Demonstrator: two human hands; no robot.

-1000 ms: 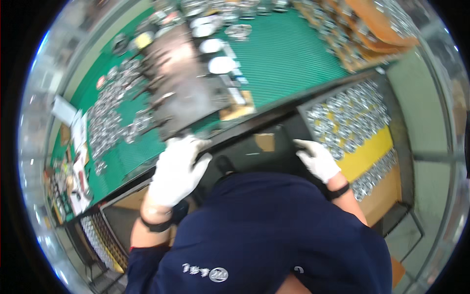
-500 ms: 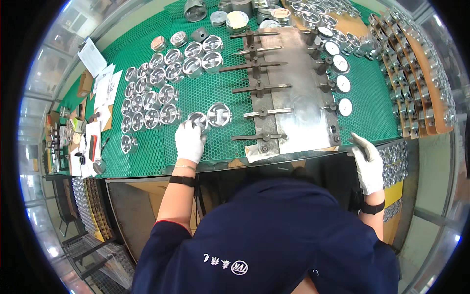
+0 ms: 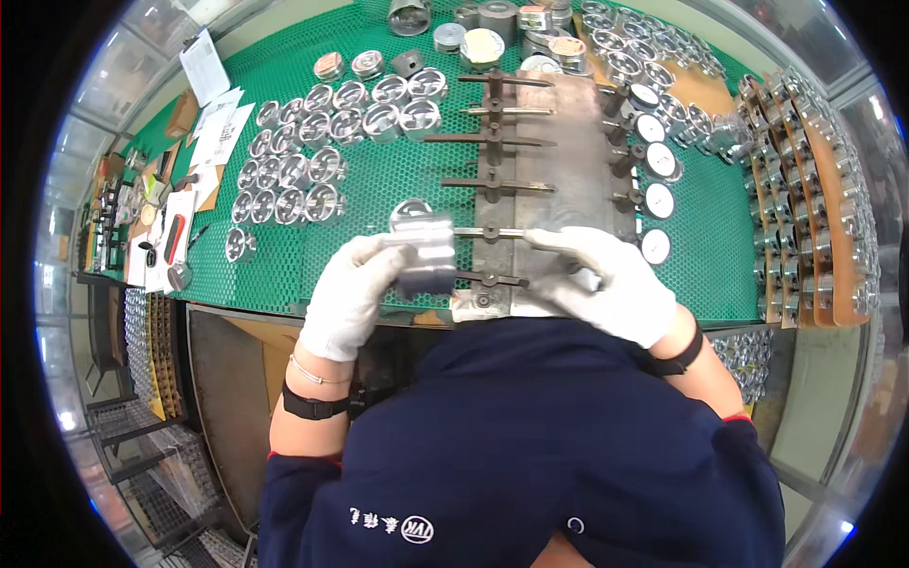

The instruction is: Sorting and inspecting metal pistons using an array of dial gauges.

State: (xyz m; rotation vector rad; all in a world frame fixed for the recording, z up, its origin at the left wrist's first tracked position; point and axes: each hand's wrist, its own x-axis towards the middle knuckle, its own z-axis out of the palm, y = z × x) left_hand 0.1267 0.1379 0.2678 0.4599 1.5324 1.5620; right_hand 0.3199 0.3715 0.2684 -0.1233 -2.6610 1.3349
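My left hand (image 3: 352,289), in a white glove, grips a shiny metal piston (image 3: 426,257) held on its side above the bench's front edge. Its smooth outer wall faces the fixture. Behind it, another piston (image 3: 411,214) stands on the green mat, partly covered. My right hand (image 3: 611,289), also gloved, is over the front of the steel fixture plate (image 3: 554,170). Its forefinger stretches toward the bar clamps and stands apart from the thumb side. Motion blurs those fingers, and the grey patch between them is unclear. Bar clamps (image 3: 490,184) line the plate's left side.
Rows of pistons (image 3: 327,166) cover the mat to the left. Dial gauges (image 3: 660,201) line the fixture's right side. Racks of metal parts (image 3: 814,218) stand far right. Papers (image 3: 220,128) and a red-topped tool (image 3: 174,239) lie far left. Larger cylinders (image 3: 483,47) stand at the back.
My left hand has lifted a piston off the mat and brought it right, toward the fixture. My right hand has moved left from the bench's right edge to over the fixture's front. The view has shifted slightly.
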